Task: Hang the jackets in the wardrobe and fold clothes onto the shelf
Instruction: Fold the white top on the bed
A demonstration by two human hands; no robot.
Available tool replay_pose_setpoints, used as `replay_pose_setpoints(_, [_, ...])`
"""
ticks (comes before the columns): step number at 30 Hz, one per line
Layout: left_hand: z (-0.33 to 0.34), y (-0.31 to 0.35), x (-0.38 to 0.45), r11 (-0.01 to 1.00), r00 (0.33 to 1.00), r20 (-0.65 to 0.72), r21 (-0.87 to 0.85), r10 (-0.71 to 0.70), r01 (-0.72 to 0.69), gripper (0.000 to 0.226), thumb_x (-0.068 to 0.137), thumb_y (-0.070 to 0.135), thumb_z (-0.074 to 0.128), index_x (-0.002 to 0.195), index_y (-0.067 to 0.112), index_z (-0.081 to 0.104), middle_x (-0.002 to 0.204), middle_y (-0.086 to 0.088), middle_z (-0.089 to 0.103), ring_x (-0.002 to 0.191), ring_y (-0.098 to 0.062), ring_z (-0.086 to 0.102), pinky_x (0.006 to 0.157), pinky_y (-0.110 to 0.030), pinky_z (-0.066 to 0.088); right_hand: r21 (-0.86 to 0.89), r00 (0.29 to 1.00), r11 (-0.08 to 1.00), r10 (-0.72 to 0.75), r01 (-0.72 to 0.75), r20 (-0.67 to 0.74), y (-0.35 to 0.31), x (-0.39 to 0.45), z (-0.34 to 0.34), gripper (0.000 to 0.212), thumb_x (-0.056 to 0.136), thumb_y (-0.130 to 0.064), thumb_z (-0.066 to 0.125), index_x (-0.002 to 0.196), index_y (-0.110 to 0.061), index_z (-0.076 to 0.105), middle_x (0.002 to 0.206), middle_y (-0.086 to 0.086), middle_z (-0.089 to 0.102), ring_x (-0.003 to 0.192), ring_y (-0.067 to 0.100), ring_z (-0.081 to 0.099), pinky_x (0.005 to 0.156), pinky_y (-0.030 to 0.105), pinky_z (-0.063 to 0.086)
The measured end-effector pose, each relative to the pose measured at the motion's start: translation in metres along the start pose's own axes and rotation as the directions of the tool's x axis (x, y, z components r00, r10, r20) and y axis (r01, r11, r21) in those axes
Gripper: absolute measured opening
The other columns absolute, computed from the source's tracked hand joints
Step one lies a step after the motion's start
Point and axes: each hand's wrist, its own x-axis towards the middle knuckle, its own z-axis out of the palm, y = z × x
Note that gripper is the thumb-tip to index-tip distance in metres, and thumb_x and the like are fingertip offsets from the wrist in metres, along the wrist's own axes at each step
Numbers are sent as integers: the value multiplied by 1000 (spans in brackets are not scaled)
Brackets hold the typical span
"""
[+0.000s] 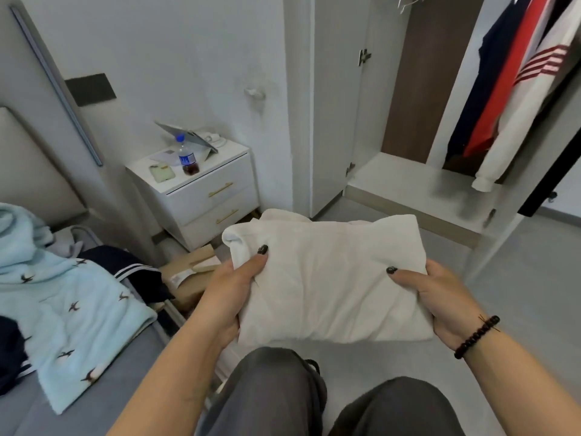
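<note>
Pale grey flooring runs from the bed to an open wardrobe, whose white door stands swung back and whose low shelf is a flat light board with a wood-toned front edge. Held in the air short of that wardrobe is a folded white garment, soft and slightly fuzzy, squared into a thick pillow-like rectangle. The left hand grips its left edge, thumb on top and fingers curled beneath; the right hand holds its right edge the same way, a dark beaded bracelet on that wrist. Inside the wardrobe hang a navy garment, a red one and a cream jacket with dark red stripes and a ribbed cuff. Left of the wardrobe stands a glossy white nightstand with two brass handles, carrying a plastic bottle with a blue cap, a phone and a propped tablet. Farther left, on the bed, lie a fluffy light blue hoodie printed with small birds and a navy garment with white stripes.
</note>
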Motion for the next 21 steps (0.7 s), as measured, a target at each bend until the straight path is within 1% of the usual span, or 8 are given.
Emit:
replay_pose_setpoints(4, [44,8,74,998,1000,23,60,-18,16,20,90,28,66,109,20,67,93,-1,77,83,-21,74,68,-35,56,25,996,999,23,-21,-85,-5,65,-20,20,87,-5,63,105,-12,65,96,0,75,85,18,72,70,33,54])
replay_pose_setpoints(7, [75,16,135,993,998,48,113,-46,40,24,90,33,66,111,21,67,97,1,76,88,-22,73,73,-37,56,44,990,998,45,-39,-130,-11,121,-30,20,88,-6,63,106,-14,65,97,-2,74,83,14,71,65,30,53])
replay_pose_setpoints(9, [95,25,172,990,997,53,135,-59,51,24,90,34,66,111,21,67,97,1,76,90,-22,73,77,-40,57,52,986,998,50,-42,-159,-21,155,-35,20,88,-7,63,106,-16,65,97,-3,74,84,14,71,65,29,52])
replay_pose_setpoints(11, [114,39,201,988,996,54,141,-70,62,24,90,34,65,111,21,67,96,1,76,88,-22,73,74,-38,57,62,981,997,58,-48,-185,-37,182,-39,19,88,-7,63,106,-15,65,97,-3,75,85,14,71,67,30,52])
replay_pose_setpoints(13, [130,60,219,988,994,65,136,-84,75,19,91,33,64,107,23,67,93,2,77,82,-19,74,65,-33,56,58,979,997,66,-56,-195,-61,201,-39,21,88,-7,62,108,-14,65,99,-2,74,87,15,71,69,31,53])
replay_pose_setpoints(14, [136,73,225,988,993,76,132,-94,84,18,92,33,64,106,23,67,92,2,77,80,-18,74,62,-31,56,50,978,997,65,-56,-196,-76,207,-39,22,89,-6,62,109,-14,65,99,-2,75,86,14,71,69,30,53])
replay_pose_setpoints(17, [152,120,233,985,986,106,129,-127,113,23,90,31,65,108,18,68,93,-2,77,82,-21,74,66,-34,56,38,979,998,58,-51,-197,-130,212,-35,21,89,-5,61,107,-14,66,97,-2,75,82,12,72,68,29,53])
replay_pose_setpoints(21, [173,206,230,988,984,129,108,-124,111,22,89,25,66,107,13,68,90,-4,76,78,-21,73,64,-32,54,20,979,999,37,-34,-201,-224,204,-27,23,89,-5,60,109,-15,65,101,-2,74,90,16,71,76,33,54])
